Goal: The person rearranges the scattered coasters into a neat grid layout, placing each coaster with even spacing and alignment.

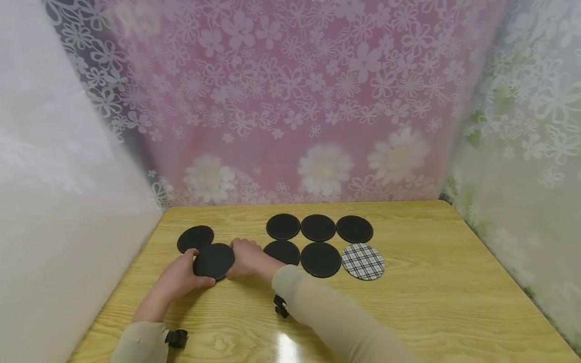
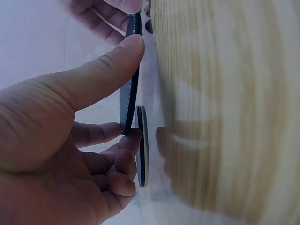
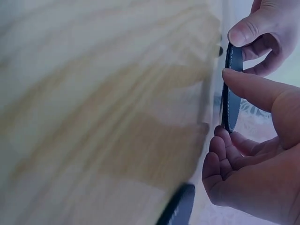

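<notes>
A round black coaster (image 1: 214, 262) with a stitched edge is held level over the left part of the table by both hands. My left hand (image 1: 177, 276) pinches its left side, thumb at the near edge and fingers at the far edge. On its right side my right hand (image 1: 248, 258) grips it the same way, the thumb (image 3: 248, 86) lying along the rim. Another black coaster (image 1: 195, 238) lies just behind, partly overlapped by the held one in the head view. Right of my right hand sits a black coaster (image 1: 285, 251), partly hidden by that hand and wrist.
Two rows of coasters lie on the wooden table (image 1: 436, 292). Black coasters (image 1: 318, 228) form the back row; the front row ends at the right with a white plaid coaster (image 1: 363, 261). Flowered curtains (image 1: 290, 101) enclose the back and sides.
</notes>
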Motion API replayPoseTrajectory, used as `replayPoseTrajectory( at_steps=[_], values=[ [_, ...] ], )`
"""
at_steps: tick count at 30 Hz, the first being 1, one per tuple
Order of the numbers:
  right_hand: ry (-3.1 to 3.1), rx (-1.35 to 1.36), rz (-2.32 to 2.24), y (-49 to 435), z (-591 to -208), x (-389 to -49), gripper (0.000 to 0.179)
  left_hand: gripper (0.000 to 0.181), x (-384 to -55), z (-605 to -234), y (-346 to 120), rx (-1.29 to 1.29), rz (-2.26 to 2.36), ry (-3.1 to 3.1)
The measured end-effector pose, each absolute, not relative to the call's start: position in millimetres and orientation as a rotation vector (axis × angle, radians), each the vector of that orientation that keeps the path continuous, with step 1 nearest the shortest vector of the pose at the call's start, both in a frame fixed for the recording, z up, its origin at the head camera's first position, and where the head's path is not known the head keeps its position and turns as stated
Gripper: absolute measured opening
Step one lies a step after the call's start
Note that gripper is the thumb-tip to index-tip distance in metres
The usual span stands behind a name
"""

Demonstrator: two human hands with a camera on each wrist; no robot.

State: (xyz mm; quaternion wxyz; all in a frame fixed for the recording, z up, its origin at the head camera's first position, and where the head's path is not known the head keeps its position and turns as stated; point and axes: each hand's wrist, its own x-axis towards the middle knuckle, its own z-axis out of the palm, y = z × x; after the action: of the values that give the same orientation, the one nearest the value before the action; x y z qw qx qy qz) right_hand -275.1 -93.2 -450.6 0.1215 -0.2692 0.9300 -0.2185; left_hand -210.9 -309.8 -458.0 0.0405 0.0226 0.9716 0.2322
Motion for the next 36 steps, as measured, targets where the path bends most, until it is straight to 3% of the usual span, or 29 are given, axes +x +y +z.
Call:
replayPoseTrajectory(
  at_steps=[13,36],
  values=[
    [2.775,-0.807,-0.630,-54,-442,-290,0.071,0.105,-231,-440,-274,0.155,0.603,3.019],
    [2.781,-0.723,-0.590,-34,-459,-298,0.065,0.104,-243,-466,-255,0.196,0.619,3.017]
  ],
)
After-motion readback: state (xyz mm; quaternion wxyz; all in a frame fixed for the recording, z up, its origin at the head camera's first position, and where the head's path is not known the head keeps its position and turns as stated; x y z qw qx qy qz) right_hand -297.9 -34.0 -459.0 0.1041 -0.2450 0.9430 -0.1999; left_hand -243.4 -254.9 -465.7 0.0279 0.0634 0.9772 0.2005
